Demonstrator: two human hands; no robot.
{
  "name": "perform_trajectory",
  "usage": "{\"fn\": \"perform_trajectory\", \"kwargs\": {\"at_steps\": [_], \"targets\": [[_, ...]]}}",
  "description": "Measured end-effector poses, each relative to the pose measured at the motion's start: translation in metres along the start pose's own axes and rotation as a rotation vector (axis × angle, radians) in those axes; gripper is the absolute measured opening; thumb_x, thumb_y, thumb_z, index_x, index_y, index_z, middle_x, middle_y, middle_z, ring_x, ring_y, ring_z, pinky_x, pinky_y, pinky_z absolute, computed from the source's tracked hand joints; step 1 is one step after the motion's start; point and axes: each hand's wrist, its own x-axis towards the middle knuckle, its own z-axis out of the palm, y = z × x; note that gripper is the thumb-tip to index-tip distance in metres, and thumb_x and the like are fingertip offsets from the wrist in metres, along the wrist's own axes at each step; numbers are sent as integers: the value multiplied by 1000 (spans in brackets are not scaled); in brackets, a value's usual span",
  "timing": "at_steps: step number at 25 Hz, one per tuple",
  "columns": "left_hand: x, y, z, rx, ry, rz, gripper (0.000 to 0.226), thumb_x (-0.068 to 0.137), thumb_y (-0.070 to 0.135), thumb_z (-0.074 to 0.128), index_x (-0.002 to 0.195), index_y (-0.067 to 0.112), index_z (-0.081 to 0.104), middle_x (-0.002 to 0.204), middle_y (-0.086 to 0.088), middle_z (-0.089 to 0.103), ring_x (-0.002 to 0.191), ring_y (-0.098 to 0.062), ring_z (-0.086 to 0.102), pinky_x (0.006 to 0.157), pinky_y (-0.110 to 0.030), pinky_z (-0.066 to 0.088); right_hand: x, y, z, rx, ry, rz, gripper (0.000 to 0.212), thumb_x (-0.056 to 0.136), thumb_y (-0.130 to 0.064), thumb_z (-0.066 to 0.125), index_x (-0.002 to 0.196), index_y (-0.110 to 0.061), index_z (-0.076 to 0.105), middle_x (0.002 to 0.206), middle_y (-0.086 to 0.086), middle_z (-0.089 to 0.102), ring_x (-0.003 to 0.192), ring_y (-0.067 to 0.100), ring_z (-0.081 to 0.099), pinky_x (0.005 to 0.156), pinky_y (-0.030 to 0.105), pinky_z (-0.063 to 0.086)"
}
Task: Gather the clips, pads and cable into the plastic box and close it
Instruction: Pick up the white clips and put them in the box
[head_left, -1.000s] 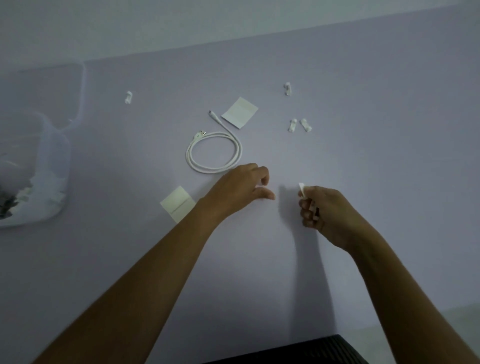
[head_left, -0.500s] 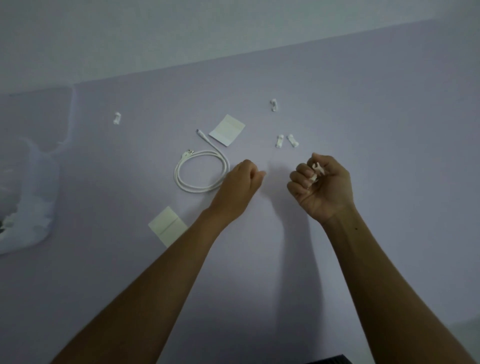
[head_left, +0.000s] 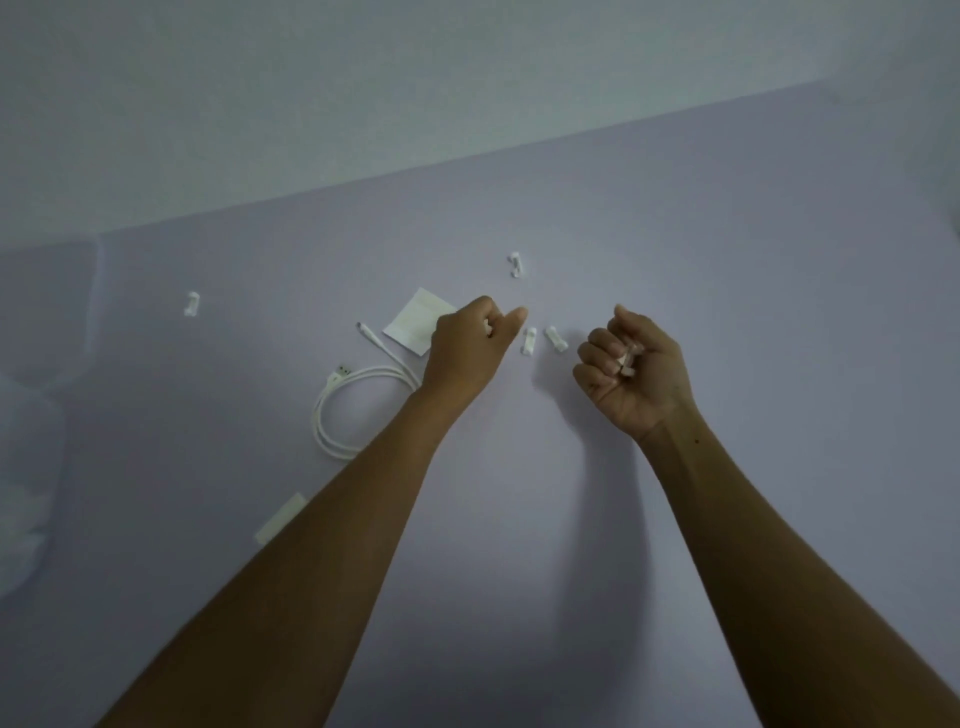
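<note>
My left hand (head_left: 470, 351) hovers with its fingers curled, a small white bit showing between them like a clip. My right hand (head_left: 634, 376) is turned palm up and grips white clips (head_left: 626, 359). Between the hands two white clips (head_left: 530, 340) (head_left: 555, 339) lie on the lilac table. Another clip (head_left: 515, 265) sits farther back, and one more clip (head_left: 191, 304) lies far left. The coiled white cable (head_left: 358, 410) lies left of my left forearm. One pad (head_left: 413, 322) is partly behind my left hand, and a second pad (head_left: 280, 517) peeks out beside my forearm.
The translucent plastic box (head_left: 26, 467) shows as a blur at the left edge. A pale wall (head_left: 467, 104) rises behind the table's far edge.
Both hands have moved away from me toward the pair of clips. My right hand turned palm up with its clips. My left hand now covers part of the far pad.
</note>
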Motion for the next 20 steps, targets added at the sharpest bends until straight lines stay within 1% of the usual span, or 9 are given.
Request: {"fn": "perform_trajectory", "kwargs": {"at_steps": [2,4,6,7,9,10,13,16,20], "targets": [[8,1,3,104,-68,132,28,90,39,54,81,12,50,67,-6,59,67,-29,58,59,-31,44,7,-4,1,-25,16,29,31,81,-22,61,56,-16,43,44,-3,36,37,10,29,36,20,22],[15,3,3,200,-261,237,30,91,38,53,108,13,50,90,-15,67,83,-33,63,72,-39,53,12,-10,6,-294,138,18,25,91,-28,54,72,-13,51,44,-3,35,36,10,28,37,18,22],[22,7,0,235,-433,224,45,89,40,55,126,18,40,105,-19,65,94,-33,62,82,-42,52,16,-18,9,-891,275,-95,23,94,-32,53,97,-9,56,50,-1,42,41,12,34,40,20,28],[25,9,0,245,-478,200,51,87,40,58,129,20,36,109,-19,63,98,-34,61,85,-42,51,19,-21,10,-1225,290,-146,25,94,-34,54,107,-13,55,57,-1,48,45,12,40,43,22,32],[28,13,3,287,-535,175,57,84,39,64,129,20,35,112,-19,62,100,-35,60,84,-40,49,24,-25,10,-1753,196,-186,32,92,-36,55,119,-23,45,68,-1,53,58,14,50,54,24,37],[30,14,5,312,-552,179,56,83,38,65,127,19,36,111,-19,62,98,-35,60,81,-39,47,26,-26,10,-1902,146,-168,37,91,-36,56,123,-25,40,71,-1,52,63,16,51,58,26,38],[34,17,7,359,-533,228,46,83,40,64,114,16,39,102,-16,61,92,-35,59,71,-37,43,30,-29,12,-2134,76,-100,47,92,-32,56,131,-23,32,86,8,58,75,25,56,66,33,43],[34,14,5,347,-511,201,42,85,39,63,109,12,41,102,-17,61,91,-35,59,71,-37,44,33,-27,16,-2220,35,-79,54,90,-35,57,135,-27,28,95,10,59,79,26,57,68,33,44],[30,9,4,294,-456,122,38,86,30,64,106,7,42,103,-19,60,92,-36,60,76,-38,46,39,-23,15,-2340,4,-142,41,93,-37,52,127,-27,33,101,13,63,79,26,58,67,34,46]]}}
